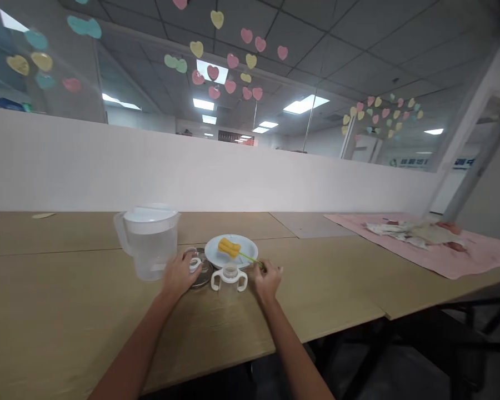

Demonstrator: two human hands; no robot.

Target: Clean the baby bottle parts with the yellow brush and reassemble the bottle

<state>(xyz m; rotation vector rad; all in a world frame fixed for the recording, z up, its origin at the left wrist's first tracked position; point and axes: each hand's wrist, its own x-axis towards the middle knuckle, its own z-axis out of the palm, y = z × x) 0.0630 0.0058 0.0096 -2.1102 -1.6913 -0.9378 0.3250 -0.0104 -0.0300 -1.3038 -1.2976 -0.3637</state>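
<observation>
My right hand [268, 280] is closed round the thin green handle of a sponge bottle brush [230, 248]. Its yellow sponge head is on or just over a white plate [250, 260]. Between my hands a clear baby bottle [229, 278] with two white handles stands upright, without a lid. My left hand [180, 275] has its fingers closed on a white ring-shaped bottle part [195, 265], over the edge of a round metal dish [204, 276]. The fingers hide some of that part. Left of this hand stands a clear lidded pitcher [153, 241], apparently with water in it.
A light brown table [316, 278] runs along a low white wall with glass above. At the right, a pink cloth [433, 261] carries crumpled whitish material. A small pale yellow piece [44, 215] lies at the far left. The table's front edge is close to my forearms.
</observation>
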